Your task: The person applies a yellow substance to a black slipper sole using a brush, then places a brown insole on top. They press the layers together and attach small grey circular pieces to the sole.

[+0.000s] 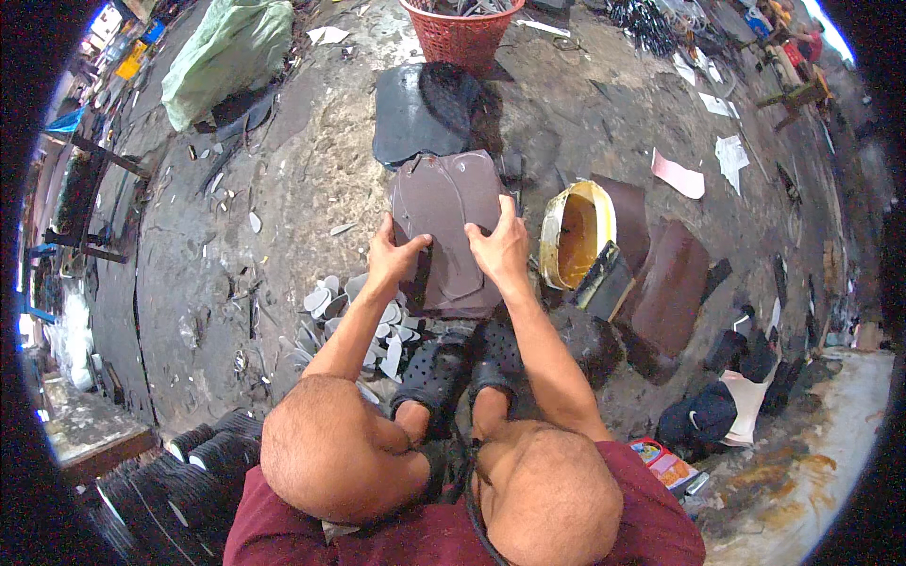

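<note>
Between my hands is a dark brown sheet, with curved lines on its face that look like sole outlines. My left hand grips its left edge, thumb on top and fingers beneath. On the opposite edge my right hand has the same grip. The sheet's far end meets or overlaps a black slab on the floor; contact cannot be made out. Right of my right hand stands a tub with amber, glue-like residue inside, and a dark block leans at its near side.
Brown sheets lie right of the tub. Small grey cut pieces are scattered left of my black clogs. A red basket and green sack stand farther off. Black sole-like stacks sit lower left, a dark cap lower right.
</note>
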Motion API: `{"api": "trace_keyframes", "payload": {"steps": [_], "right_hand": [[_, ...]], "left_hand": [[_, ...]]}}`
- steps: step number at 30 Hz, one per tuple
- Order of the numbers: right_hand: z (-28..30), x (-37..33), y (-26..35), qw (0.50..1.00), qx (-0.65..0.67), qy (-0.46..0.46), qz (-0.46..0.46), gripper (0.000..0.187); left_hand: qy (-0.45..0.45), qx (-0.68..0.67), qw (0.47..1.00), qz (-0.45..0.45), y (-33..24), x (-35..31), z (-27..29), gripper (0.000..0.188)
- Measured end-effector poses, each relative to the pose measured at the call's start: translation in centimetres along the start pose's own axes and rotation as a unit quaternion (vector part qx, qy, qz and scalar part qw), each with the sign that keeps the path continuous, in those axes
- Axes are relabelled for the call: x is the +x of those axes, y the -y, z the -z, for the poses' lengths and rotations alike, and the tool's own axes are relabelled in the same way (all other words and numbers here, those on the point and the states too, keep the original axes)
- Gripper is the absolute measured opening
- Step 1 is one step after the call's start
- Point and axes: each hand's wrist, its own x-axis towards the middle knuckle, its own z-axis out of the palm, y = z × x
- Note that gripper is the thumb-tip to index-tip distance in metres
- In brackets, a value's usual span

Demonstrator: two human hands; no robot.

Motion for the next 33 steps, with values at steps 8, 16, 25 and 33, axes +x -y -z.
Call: {"api": "trace_keyframes", "payload": {"steps": [8,16,25,33], "right_hand": [[-2.8,2.2,-1.5,0.99,0.092,-0.08,-0.067,0.079],[-2.0,3.8,-0.6,0.953,0.223,0.045,-0.202,0.078],[-1.7,2.1,1.2,0.998,-0.07,-0.011,-0.002,0.036],[0.5,-6.8,9.4,0.956,0.0,-0.022,0.294,0.029]], "left_hand": [[0.05,-0.116,0.991,0.037,1.5,1.3,0.8,0.079],[0.034,-0.1,0.994,-0.01,0.8,0.2,0.7,0.088],[0.013,-0.179,0.983,-0.05,3.2,1.1,0.7,0.087],[0.077,-0.226,0.964,-0.114,8.0,3.2,4.5,0.063]]}}
